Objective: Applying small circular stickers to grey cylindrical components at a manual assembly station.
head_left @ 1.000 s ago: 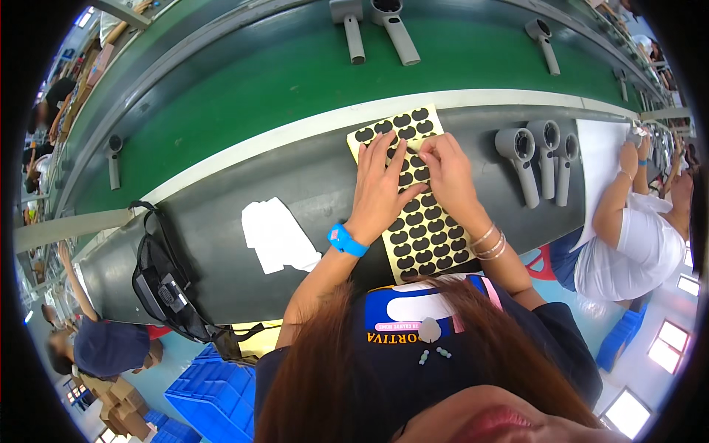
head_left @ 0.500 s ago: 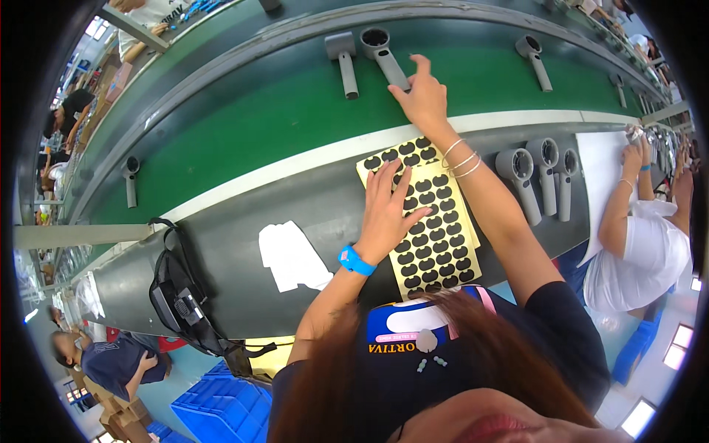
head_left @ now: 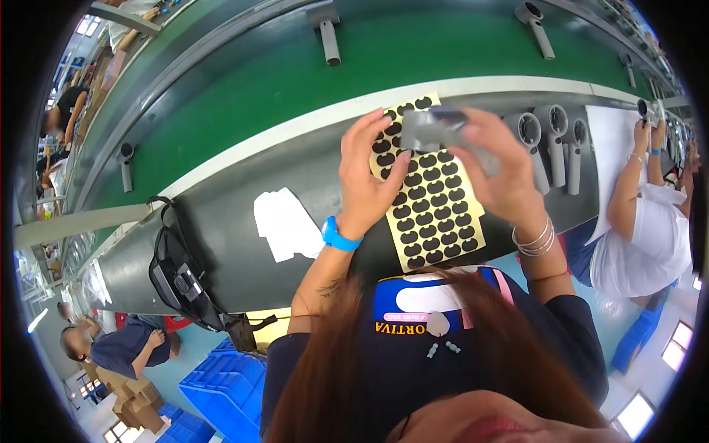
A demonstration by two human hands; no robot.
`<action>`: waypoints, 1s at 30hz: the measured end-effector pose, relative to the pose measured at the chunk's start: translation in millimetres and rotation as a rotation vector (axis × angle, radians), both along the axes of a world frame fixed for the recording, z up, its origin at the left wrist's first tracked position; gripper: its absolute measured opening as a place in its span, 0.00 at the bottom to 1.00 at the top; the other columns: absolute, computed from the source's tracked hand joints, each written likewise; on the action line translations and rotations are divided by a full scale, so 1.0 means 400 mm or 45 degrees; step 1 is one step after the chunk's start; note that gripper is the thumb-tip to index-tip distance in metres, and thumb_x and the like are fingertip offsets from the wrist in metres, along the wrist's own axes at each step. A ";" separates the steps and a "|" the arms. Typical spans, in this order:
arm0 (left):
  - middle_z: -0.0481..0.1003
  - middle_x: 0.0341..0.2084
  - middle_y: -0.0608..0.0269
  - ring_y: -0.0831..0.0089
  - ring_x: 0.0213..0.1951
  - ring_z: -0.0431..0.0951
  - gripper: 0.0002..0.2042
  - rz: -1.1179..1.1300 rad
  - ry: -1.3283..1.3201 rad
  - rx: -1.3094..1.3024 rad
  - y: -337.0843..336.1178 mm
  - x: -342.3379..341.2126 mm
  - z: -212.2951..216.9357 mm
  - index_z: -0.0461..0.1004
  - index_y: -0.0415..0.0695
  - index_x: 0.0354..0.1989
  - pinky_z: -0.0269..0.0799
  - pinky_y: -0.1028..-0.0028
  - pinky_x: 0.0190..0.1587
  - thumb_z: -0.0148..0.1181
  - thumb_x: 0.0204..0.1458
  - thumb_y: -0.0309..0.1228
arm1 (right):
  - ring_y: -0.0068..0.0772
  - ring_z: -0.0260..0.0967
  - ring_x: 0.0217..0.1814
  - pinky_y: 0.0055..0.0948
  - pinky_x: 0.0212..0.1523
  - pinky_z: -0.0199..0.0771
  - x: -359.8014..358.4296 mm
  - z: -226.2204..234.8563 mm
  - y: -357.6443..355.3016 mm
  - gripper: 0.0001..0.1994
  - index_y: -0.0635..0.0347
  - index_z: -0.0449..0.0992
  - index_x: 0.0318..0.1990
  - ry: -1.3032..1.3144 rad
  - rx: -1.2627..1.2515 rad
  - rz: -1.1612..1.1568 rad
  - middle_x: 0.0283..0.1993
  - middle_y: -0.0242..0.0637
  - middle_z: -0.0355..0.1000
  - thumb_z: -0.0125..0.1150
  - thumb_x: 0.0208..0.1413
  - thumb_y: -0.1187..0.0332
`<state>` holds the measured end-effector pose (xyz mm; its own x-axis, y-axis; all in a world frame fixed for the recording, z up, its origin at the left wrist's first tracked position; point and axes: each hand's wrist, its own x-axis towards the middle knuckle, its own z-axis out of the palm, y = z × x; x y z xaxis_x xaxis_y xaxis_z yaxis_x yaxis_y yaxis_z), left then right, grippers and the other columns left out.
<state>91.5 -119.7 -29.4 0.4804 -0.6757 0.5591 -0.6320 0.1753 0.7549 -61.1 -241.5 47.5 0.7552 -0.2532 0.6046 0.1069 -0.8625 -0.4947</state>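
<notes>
My right hand (head_left: 496, 168) holds a grey handle-shaped plastic part (head_left: 434, 131) above a yellow sheet (head_left: 432, 203) covered with several black oval stickers. My left hand (head_left: 369, 173), with a blue wristband, is raised beside the part; its fingertips touch the part's left end. The sheet lies on the grey table edge in front of me, partly hidden by both hands.
Three more grey parts (head_left: 550, 144) lie to the right of the sheet. A green conveyor belt (head_left: 295, 81) carries further grey parts (head_left: 325, 29). White backing paper (head_left: 284, 223) and a black bag (head_left: 181, 277) lie at left. Another person (head_left: 642, 221) works at right. Blue crates (head_left: 221, 391) stand below.
My right hand has come back from the belt with a grey part and now holds it over the sticker sheet. My left hand has lifted off the sheet to the part.
</notes>
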 end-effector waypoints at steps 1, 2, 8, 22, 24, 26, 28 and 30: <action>0.68 0.51 0.52 0.64 0.41 0.73 0.25 -0.051 0.120 -0.042 0.011 -0.010 0.042 0.67 0.40 0.50 0.69 0.71 0.40 0.66 0.39 0.22 | 0.51 0.70 0.52 0.37 0.46 0.74 -0.003 -0.021 0.017 0.23 0.58 0.61 0.50 -0.035 0.017 0.046 0.50 0.55 0.69 0.59 0.47 0.86; 0.68 0.51 0.54 0.68 0.38 0.74 0.27 -0.133 0.129 -0.083 0.024 -0.020 0.074 0.67 0.41 0.51 0.69 0.75 0.37 0.65 0.38 0.20 | 0.51 0.67 0.56 0.38 0.48 0.74 -0.016 -0.029 0.022 0.26 0.56 0.60 0.52 0.011 0.015 0.082 0.54 0.57 0.65 0.59 0.46 0.86; 0.72 0.47 0.55 0.74 0.31 0.75 0.20 -0.217 0.168 -0.074 0.055 -0.074 0.127 0.73 0.40 0.45 0.72 0.78 0.29 0.67 0.41 0.22 | 0.47 0.62 0.61 0.39 0.59 0.67 -0.017 -0.001 0.081 0.28 0.58 0.59 0.56 -0.107 0.727 0.265 0.65 0.53 0.49 0.57 0.46 0.85; 0.72 0.48 0.53 0.73 0.37 0.78 0.13 -0.435 0.865 -0.055 0.065 -0.080 0.105 0.72 0.34 0.47 0.76 0.78 0.37 0.58 0.53 0.21 | 0.28 0.66 0.46 0.25 0.47 0.65 -0.075 0.028 0.095 0.07 0.66 0.70 0.36 -0.184 0.955 -0.126 0.39 0.38 0.67 0.56 0.50 0.85; 0.71 0.49 0.52 0.73 0.38 0.77 0.13 -0.489 0.887 -0.042 0.063 -0.078 0.112 0.71 0.34 0.48 0.76 0.77 0.40 0.57 0.53 0.21 | 0.27 0.68 0.44 0.25 0.47 0.66 -0.077 0.026 0.088 0.09 0.67 0.69 0.38 -0.125 0.984 -0.108 0.38 0.38 0.68 0.58 0.50 0.84; 0.69 0.51 0.52 0.73 0.40 0.76 0.14 -0.623 1.009 -0.020 0.064 -0.076 0.120 0.71 0.34 0.49 0.76 0.75 0.44 0.55 0.53 0.19 | 0.26 0.69 0.42 0.25 0.46 0.68 -0.075 0.031 0.088 0.11 0.67 0.69 0.41 -0.067 1.014 -0.091 0.37 0.38 0.70 0.59 0.50 0.83; 0.69 0.51 0.52 0.73 0.41 0.76 0.14 -0.641 1.022 -0.006 0.065 -0.079 0.120 0.71 0.34 0.49 0.76 0.74 0.45 0.55 0.53 0.19 | 0.33 0.69 0.49 0.25 0.49 0.66 -0.068 0.042 0.102 0.17 0.65 0.63 0.47 -0.114 1.289 -0.116 0.37 0.37 0.68 0.56 0.50 0.85; 0.69 0.51 0.52 0.73 0.41 0.76 0.14 -0.653 1.029 0.007 0.069 -0.082 0.119 0.71 0.34 0.50 0.76 0.73 0.46 0.55 0.53 0.18 | 0.34 0.69 0.51 0.25 0.49 0.67 -0.073 0.032 0.105 0.19 0.64 0.60 0.49 -0.119 1.297 -0.112 0.36 0.37 0.69 0.56 0.50 0.85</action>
